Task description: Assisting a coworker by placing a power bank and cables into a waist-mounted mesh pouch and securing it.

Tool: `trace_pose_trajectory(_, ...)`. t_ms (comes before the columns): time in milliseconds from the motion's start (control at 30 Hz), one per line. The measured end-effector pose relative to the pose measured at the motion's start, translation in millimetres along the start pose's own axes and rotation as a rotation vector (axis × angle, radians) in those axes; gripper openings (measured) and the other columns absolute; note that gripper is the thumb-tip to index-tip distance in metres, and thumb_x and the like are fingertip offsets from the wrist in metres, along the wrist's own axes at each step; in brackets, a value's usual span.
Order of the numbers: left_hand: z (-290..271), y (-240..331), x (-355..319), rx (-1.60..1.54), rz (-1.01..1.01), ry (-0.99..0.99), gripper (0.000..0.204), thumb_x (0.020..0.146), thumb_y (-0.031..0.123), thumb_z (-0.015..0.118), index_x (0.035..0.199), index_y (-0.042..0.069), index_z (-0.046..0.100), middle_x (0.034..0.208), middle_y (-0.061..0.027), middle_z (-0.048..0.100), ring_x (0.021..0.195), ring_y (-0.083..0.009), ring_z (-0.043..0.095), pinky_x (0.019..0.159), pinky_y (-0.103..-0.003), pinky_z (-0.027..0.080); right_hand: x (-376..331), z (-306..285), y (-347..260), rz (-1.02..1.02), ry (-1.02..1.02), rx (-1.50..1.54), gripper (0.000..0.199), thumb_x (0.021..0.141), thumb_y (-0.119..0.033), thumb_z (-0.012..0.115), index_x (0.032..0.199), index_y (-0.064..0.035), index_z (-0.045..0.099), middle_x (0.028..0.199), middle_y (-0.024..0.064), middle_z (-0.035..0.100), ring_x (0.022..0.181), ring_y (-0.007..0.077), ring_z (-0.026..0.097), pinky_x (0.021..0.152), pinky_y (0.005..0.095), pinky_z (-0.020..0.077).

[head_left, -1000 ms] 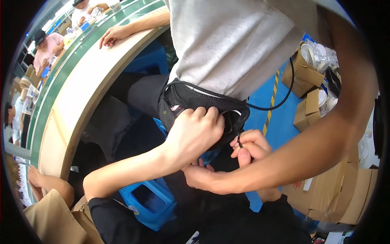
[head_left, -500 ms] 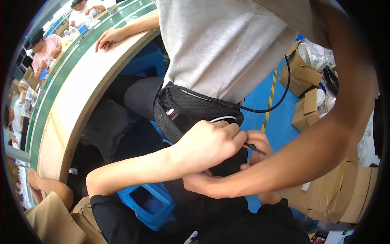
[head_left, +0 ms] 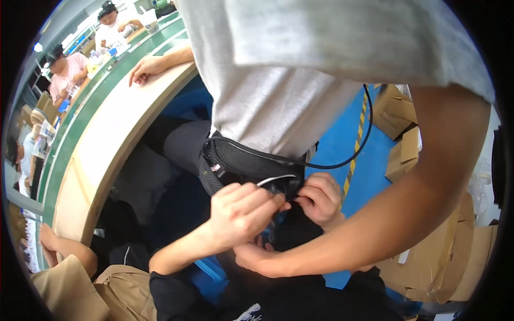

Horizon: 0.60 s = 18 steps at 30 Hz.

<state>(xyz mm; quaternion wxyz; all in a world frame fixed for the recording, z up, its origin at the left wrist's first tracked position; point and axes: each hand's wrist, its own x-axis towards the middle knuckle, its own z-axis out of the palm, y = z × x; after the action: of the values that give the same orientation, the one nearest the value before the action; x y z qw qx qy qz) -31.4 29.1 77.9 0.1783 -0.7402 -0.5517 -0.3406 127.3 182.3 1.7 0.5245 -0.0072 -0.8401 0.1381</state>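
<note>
My left hand (head_left: 238, 211) is closed in front of a black mesh waist pouch (head_left: 241, 155), which a person in a grey shirt (head_left: 278, 107) wears. A dark, bluish bit shows by its fingertips, but I cannot make out what it is. My right hand (head_left: 320, 199) pinches close to the pouch's right end, its fingertips facing my left hand. What lies between those fingers is too small to tell. A white cable (head_left: 276, 178) curves over the pouch just above my left hand. The other person's hand (head_left: 259, 258) reaches in under my hands, its fingers partly hidden.
A black cable (head_left: 342, 163) loops from the pouch's right side. Cardboard boxes (head_left: 393, 112) stand on the right by a yellow-black floor stripe (head_left: 353, 166). A pale curved worktop (head_left: 101, 144) runs along the left; another hand (head_left: 147, 69) rests on it. People sit beyond the green bench (head_left: 69, 131).
My left hand has moved left and down, and my right hand has shifted left to the pouch's end. The black connector seen between my hands is no longer visible. The grey-shirted person has leaned closer.
</note>
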Motion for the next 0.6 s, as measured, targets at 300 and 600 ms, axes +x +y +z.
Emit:
trace_pose_trajectory(300, 8.1, -4.5, -0.1, 0.072, 0.021, 0.139, 0.019, 0.069, 0.018, 0.077, 0.083, 0.01, 0.068, 0.07, 0.0034, 0.054, 0.072, -0.0152, 0.055, 0.06, -0.03, 0.038, 0.1, -21.8, 24.3, -0.095, -0.169, -0.04, 0.029, 0.067, -0.02, 0.081, 0.09, -0.0093, 0.067, 0.089, 0.0032, 0.06, 0.085, 0.0251, 0.061, 0.071, 0.0378, 0.0474)
trace_pose_trajectory(600, -0.8, 6.0, -17.8, -0.058, 0.001, 0.185, 0.019, 0.063, 0.012, 0.078, 0.078, 0.008, 0.067, 0.067, -0.0017, 0.053, 0.068, -0.0195, 0.052, 0.064, -0.034, 0.042, 19.9, -24.8, -4.9, -0.239, -0.156, -0.035, 0.026, 0.061, -0.015, 0.082, 0.082, -0.0085, 0.068, 0.079, 0.0023, 0.06, 0.08, 0.0253, 0.057, 0.069, 0.0387, 0.0453)
